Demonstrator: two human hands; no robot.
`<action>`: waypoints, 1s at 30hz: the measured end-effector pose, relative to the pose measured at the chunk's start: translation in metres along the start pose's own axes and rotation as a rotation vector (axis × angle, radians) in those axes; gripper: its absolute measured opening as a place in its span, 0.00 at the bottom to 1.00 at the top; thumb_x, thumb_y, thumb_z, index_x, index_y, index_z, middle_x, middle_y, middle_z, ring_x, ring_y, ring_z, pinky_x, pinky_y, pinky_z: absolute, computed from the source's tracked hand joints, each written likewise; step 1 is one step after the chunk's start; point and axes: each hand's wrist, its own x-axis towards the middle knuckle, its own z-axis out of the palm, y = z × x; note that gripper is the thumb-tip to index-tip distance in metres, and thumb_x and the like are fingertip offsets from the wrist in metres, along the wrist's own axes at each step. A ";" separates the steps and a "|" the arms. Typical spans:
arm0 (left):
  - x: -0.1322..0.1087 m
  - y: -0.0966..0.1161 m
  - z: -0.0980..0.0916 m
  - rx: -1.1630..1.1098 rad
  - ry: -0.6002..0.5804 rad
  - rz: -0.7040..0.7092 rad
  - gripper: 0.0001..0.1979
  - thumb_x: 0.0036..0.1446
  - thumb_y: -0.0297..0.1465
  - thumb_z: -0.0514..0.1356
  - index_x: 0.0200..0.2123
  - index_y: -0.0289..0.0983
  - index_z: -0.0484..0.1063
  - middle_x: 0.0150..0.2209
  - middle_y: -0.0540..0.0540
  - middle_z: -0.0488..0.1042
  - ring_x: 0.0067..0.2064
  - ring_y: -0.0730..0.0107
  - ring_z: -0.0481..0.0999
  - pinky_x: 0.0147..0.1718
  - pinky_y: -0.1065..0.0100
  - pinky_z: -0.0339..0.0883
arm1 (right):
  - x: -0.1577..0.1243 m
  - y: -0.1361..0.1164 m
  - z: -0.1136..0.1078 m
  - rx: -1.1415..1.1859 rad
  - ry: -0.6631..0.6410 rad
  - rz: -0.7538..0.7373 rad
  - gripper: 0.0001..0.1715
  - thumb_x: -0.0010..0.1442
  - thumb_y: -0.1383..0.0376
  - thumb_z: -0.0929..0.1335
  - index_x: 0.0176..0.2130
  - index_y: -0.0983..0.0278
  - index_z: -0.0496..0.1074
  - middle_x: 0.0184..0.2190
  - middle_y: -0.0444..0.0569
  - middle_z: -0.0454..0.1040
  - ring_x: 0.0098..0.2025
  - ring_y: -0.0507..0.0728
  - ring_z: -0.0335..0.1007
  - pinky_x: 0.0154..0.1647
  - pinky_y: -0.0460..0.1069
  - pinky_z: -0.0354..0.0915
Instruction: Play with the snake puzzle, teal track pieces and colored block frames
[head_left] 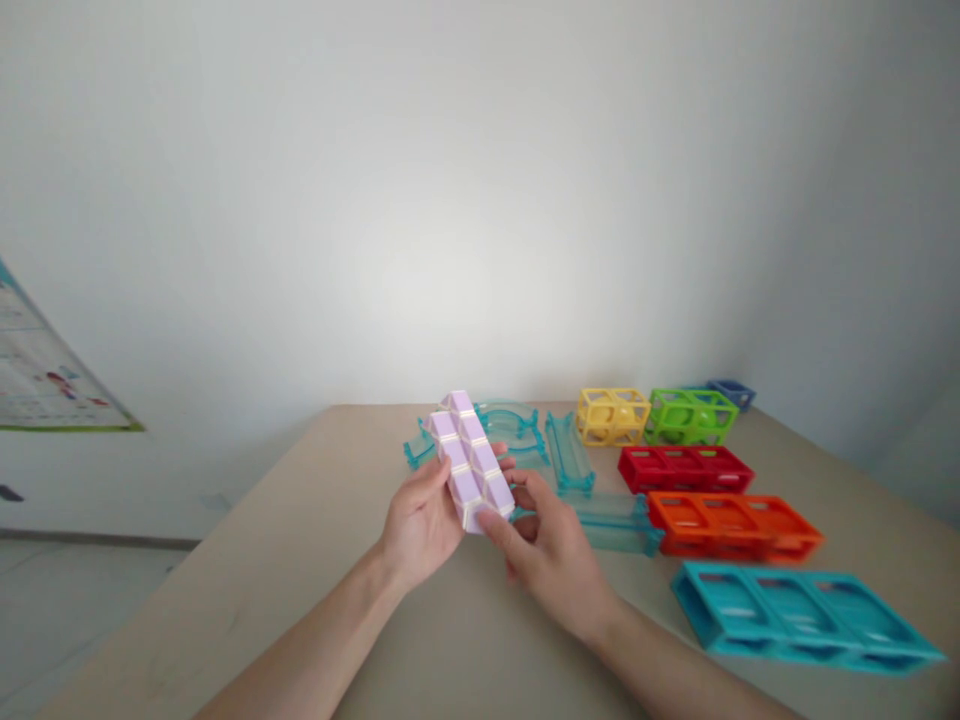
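Note:
A lilac segmented block [469,455] with pale lines along its edges is held up over the table, tilted. My left hand [424,525] grips it from the left, thumb on its side. At its lower right end my right hand [551,545] pinches it between thumb and fingers. Part of its underside is hidden by the hands. Behind it lie clear teal plastic track pieces [570,452], partly covered by the block and my hands. Another clear teal track [619,525] reaches out to the right of my right hand.
On the right stand open-frame plastic blocks: teal [806,615], orange [735,525], red [686,470], green [690,417], yellow [613,416] and dark blue [733,392]. The table [247,560] meets a white wall [420,200]. A poster [56,360] hangs at left.

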 end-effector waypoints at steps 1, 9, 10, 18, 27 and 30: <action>0.001 0.000 0.000 -0.002 0.007 0.013 0.17 0.57 0.37 0.59 0.45 0.33 0.74 0.49 0.37 0.75 0.52 0.48 0.73 0.49 0.52 0.66 | 0.000 0.000 0.000 0.021 -0.005 0.000 0.21 0.60 0.53 0.66 0.47 0.61 0.61 0.40 0.49 0.73 0.18 0.46 0.62 0.15 0.43 0.58; 0.005 -0.006 -0.009 0.088 0.087 0.113 0.14 0.50 0.39 0.66 0.33 0.33 0.76 0.27 0.47 0.75 0.27 0.72 0.71 0.29 0.70 0.63 | 0.002 0.002 -0.003 0.051 -0.035 0.014 0.17 0.62 0.52 0.64 0.41 0.63 0.65 0.31 0.44 0.70 0.18 0.47 0.62 0.15 0.43 0.57; 0.004 -0.006 -0.010 0.109 0.067 0.104 0.15 0.49 0.39 0.66 0.32 0.32 0.76 0.26 0.47 0.74 0.25 0.74 0.69 0.27 0.72 0.61 | 0.003 0.002 -0.003 0.024 -0.036 0.013 0.17 0.61 0.52 0.65 0.39 0.64 0.66 0.29 0.44 0.70 0.18 0.47 0.62 0.16 0.43 0.58; 0.000 -0.007 -0.010 0.214 -0.004 0.082 0.19 0.45 0.41 0.69 0.35 0.32 0.77 0.26 0.47 0.73 0.25 0.75 0.66 0.25 0.73 0.56 | 0.002 -0.001 -0.003 -0.200 0.013 -0.075 0.11 0.57 0.59 0.69 0.34 0.65 0.70 0.27 0.44 0.72 0.23 0.49 0.62 0.22 0.44 0.58; -0.002 -0.006 -0.010 0.239 0.020 0.095 0.17 0.44 0.40 0.69 0.32 0.32 0.77 0.24 0.48 0.71 0.23 0.77 0.63 0.23 0.74 0.54 | -0.001 -0.002 -0.003 -0.165 -0.001 -0.108 0.10 0.58 0.59 0.68 0.34 0.64 0.70 0.25 0.43 0.69 0.23 0.49 0.60 0.23 0.44 0.57; 0.000 -0.004 -0.009 0.207 0.013 0.096 0.17 0.45 0.40 0.68 0.33 0.32 0.77 0.24 0.49 0.71 0.23 0.77 0.64 0.23 0.74 0.56 | -0.001 -0.002 -0.003 -0.107 -0.002 -0.089 0.11 0.59 0.58 0.68 0.34 0.65 0.70 0.25 0.43 0.69 0.22 0.48 0.60 0.22 0.44 0.57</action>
